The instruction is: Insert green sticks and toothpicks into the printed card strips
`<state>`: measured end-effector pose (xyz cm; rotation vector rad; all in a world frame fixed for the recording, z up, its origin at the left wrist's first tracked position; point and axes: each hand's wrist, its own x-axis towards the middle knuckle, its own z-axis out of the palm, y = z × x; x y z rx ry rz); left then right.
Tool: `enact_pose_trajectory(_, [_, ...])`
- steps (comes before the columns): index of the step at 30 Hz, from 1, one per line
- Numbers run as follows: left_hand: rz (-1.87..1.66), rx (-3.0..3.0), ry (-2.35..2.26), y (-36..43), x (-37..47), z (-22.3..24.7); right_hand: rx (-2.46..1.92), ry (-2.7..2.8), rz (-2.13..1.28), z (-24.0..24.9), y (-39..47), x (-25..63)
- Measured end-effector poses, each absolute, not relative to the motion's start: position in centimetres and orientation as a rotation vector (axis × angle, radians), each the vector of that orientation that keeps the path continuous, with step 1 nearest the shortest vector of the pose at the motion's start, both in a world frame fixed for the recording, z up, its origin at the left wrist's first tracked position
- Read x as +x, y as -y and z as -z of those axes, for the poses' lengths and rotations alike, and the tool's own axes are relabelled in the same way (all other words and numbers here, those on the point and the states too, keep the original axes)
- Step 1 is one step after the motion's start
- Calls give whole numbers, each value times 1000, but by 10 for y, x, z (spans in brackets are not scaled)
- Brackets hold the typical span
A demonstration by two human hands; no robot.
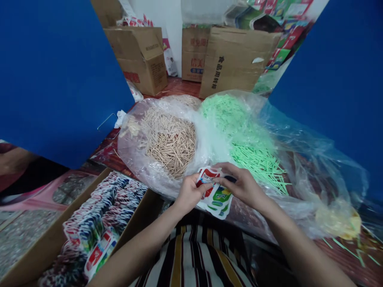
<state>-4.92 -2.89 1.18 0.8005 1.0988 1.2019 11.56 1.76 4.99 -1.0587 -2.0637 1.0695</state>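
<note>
Close in front of my body, both hands hold a few printed packets (220, 198), white-edged with red, green and blue print. My left hand (189, 193) pinches the red-printed side between thumb and fingers. On the other side, my right hand (239, 183) grips the upper edge, its fingers bent over the packets. Just beyond the hands lies an open clear plastic bag of short tan sticks (173, 147). To its right, another clear bag holds thin bright green sticks (257, 159).
A long cardboard box (38, 249) at lower left holds rows of similar printed packets (100, 249). Cardboard boxes (236, 59) stand at the back. Blue panels (54, 79) flank both sides. Loose green sticks (347, 247) lie at lower right. Part of another person (26, 167) shows at far left.
</note>
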Motion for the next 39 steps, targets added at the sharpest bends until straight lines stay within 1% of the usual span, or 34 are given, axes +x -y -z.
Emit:
enact_pose_trajectory(4, [-1168,736,-1096,26,-40,-11,-1157,1863,-1132,-48,-13,125])
enact_pose_trajectory(8, [-1158,813,-1113,25,-39,-10,-1173,1842,-1065,-44,-8,132])
enact_pose_trajectory(13, [-924,878,-980,23,-38,-15,-1152,1807,-984,-41,-2,141])
enact_pose_trajectory(18, [-997,972,-1137,23,-30,-10,-1162,1770,-907,-38,1,147])
enact_pose_trajectory(21, [-966,978,-1111,25,-27,-4,-1154,1757,-926,-37,3,149])
enact_pose_trajectory(26, [-1088,1007,-1193,26,-25,1,-1154,1760,-985,-33,2,153])
enact_pose_trajectory(28, [-1070,991,-1212,26,-25,0,-1154,1737,-1004,-30,1,156])
enact_pose_trajectory(34, [-976,928,-1139,30,-26,-5,-1168,1663,-894,-26,3,161])
enact_pose_trajectory(37, [-852,975,-1042,29,-29,-5,-1151,1697,-935,-26,5,162])
enact_pose_trajectory(39, [-875,1049,-1056,27,-30,-5,-1120,1727,-962,-25,6,162])
